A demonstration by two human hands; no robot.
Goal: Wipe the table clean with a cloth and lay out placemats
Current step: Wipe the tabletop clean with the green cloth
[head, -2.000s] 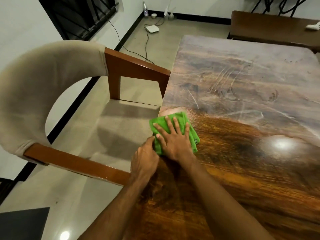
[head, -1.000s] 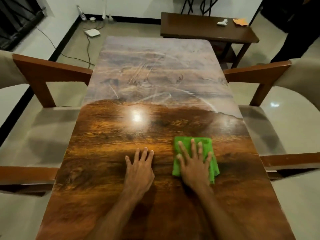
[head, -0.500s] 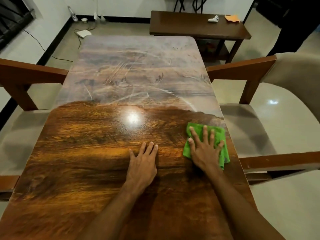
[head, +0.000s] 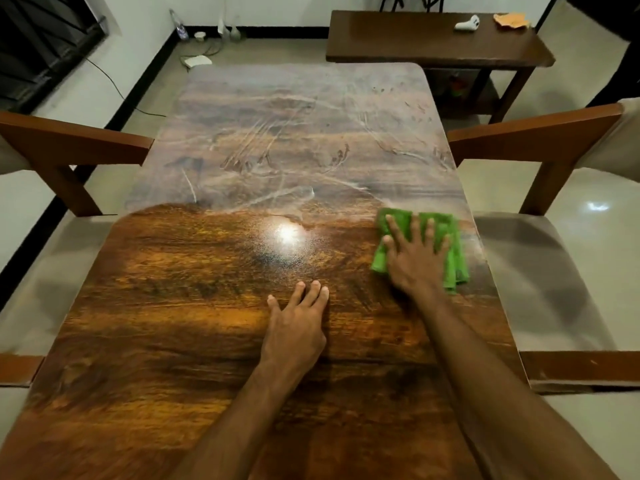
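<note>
Since a second ago the green cloth [head: 450,251] has slid from mid-bench to the right edge of the bench [head: 173,323], at the dusty border. The right hand [head: 414,258] presses it flat, fingers spread; the left hand [head: 298,327] rests released, palm down.

Folded green cloth [head: 450,251] lies flat near the half-dusty table's [head: 207,306] right edge.

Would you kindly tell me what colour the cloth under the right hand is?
Bright green; the cloth shows clearly in the head view, pressed flat beneath the right hand.
</note>
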